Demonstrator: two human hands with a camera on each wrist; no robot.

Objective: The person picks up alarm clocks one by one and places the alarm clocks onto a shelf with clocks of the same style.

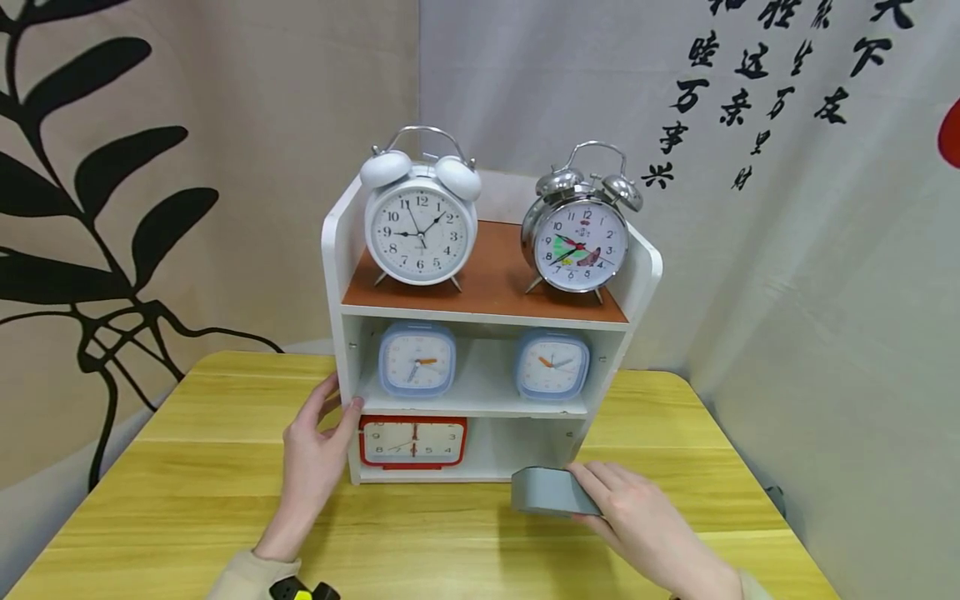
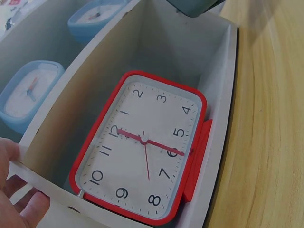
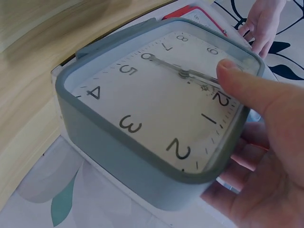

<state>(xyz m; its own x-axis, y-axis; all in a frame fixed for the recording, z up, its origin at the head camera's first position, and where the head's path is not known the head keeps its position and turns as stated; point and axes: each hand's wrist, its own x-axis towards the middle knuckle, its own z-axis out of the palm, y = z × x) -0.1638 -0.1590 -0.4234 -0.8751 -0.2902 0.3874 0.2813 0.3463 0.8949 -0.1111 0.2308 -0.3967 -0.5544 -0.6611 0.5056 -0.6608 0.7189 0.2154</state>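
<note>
My left hand (image 1: 315,454) grips the left side panel of the white shelf (image 1: 468,331), its thumb at the front edge and its fingers against the outside. A grey square alarm clock (image 3: 156,114) is held in my right hand (image 1: 637,517), thumb over the dial and fingers underneath. This clock is tilted, dial upward, just in front of the shelf's bottom right. A red rectangular alarm clock (image 2: 142,137) stands at the left of the bottom compartment, close to my left hand. Only a dark corner of the grey clock (image 2: 192,7) shows in the left wrist view.
On the top level stand a white twin-bell alarm clock (image 1: 422,225) and a silver twin-bell alarm clock (image 1: 581,242). Two light blue clocks, one left (image 1: 417,360) and one right (image 1: 552,365), occupy the middle level. The wooden table (image 1: 420,550) extends around the shelf; curtains hang behind.
</note>
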